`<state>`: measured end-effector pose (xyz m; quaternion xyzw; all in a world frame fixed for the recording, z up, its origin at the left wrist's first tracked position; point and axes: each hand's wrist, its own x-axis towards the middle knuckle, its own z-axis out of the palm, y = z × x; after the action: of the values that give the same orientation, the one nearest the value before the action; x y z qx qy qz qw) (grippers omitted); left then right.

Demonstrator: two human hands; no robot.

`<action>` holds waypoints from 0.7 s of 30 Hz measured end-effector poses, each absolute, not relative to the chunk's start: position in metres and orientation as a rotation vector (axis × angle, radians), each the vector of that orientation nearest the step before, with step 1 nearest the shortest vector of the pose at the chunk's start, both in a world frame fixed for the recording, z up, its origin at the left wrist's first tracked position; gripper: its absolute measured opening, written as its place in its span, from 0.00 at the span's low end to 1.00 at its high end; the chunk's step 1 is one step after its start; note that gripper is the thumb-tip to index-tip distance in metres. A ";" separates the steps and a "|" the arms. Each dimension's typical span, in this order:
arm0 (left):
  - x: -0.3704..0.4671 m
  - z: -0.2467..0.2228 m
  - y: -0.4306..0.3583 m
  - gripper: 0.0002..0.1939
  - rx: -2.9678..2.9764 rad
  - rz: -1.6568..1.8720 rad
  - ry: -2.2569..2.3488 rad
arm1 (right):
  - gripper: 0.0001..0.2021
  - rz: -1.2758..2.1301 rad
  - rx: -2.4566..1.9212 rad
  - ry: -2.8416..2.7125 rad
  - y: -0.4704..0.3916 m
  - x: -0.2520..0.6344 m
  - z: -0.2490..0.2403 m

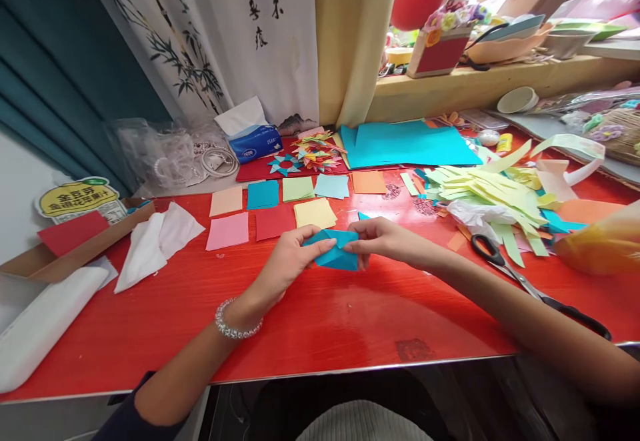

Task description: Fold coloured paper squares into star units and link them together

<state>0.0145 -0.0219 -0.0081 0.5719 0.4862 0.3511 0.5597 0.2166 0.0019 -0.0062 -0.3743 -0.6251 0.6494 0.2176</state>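
Over at the red counter (300, 321), the person has both hands close together, thumbs and fingers pinching a folded piece of blue paper (336, 251) between them, held just above the surface. The left hand (295, 254) grips its left side, a beaded bracelet (237, 321) round that wrist; the right hand (377, 239) has the other side. Just beyond the left hand I can see coloured squares in two rows, the yellow stack (315, 213) and the red stack (275, 223) nearest. A heap of folded paper stars (317, 154) sits farther back, left of the large blue sheets (410, 144). Right of the right hand lie pale green strips (480, 191), with the black-handled scissors (530, 286) nearer, partly behind the right forearm. White tissues (160, 244) rest well to the left of the left hand.
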 end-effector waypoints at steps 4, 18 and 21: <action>0.018 -0.010 -0.025 0.16 1.269 0.858 1.090 | 0.14 1.705 -1.039 -1.479 0.003 0.214 -0.010; 0.021 -0.015 -0.025 0.16 1.235 0.988 1.086 | 0.18 1.656 -1.018 -1.512 0.001 0.213 -0.014; 0.019 -0.014 -0.025 0.15 1.193 1.113 1.132 | 0.18 1.743 -0.991 -1.507 0.001 0.214 -0.011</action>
<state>0.0192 -0.0246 -0.0143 0.5031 0.4776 0.4694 0.5462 0.2137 0.0006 -0.0105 -0.3754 -0.5711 0.6602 0.3116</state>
